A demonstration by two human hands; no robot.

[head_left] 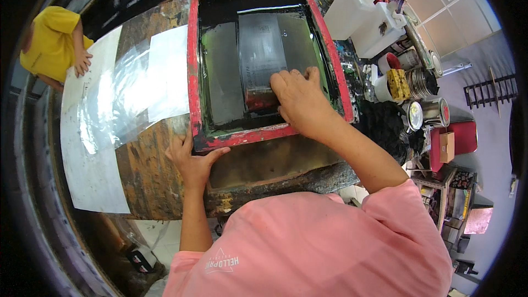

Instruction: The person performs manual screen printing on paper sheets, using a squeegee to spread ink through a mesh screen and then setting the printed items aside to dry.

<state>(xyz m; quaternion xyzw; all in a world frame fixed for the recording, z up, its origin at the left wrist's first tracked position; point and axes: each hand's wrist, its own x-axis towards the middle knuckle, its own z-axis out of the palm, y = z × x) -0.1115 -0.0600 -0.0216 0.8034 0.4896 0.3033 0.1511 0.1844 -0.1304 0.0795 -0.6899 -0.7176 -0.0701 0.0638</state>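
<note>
Pressing down inside a red-painted wooden screen-printing frame (193, 66), the person's right hand (300, 99) closes over the top of a squeegee whose blade (258, 102) rests on the dark, ink-covered mesh (220, 77), near the frame's lower edge. The fingers curl over the handle, so the hand is holding the tool rather than lying flat. The left hand (192, 159) is spread open, fingers and thumb splayed against the frame's lower left corner, steadying it on the worn, paint-stained wooden table (148, 181).

A paler rectangular band (261, 49) runs up the mesh above the blade. By the look of it, an ink pull across the screen is in hand, with the blade close to the near end of its stroke. The next move likely calls for even pressure on the blade and a firm hold on the frame so that it does not shift.

To the left of the frame lie white paper sheets (91, 165) and a clear plastic film (118, 102). A second person in a yellow shirt (52, 41) rests a hand on the far left sheet. To the right stand two white plastic jugs (363, 14), a yellow sponge (399, 83) and several metal tins (434, 111).
</note>
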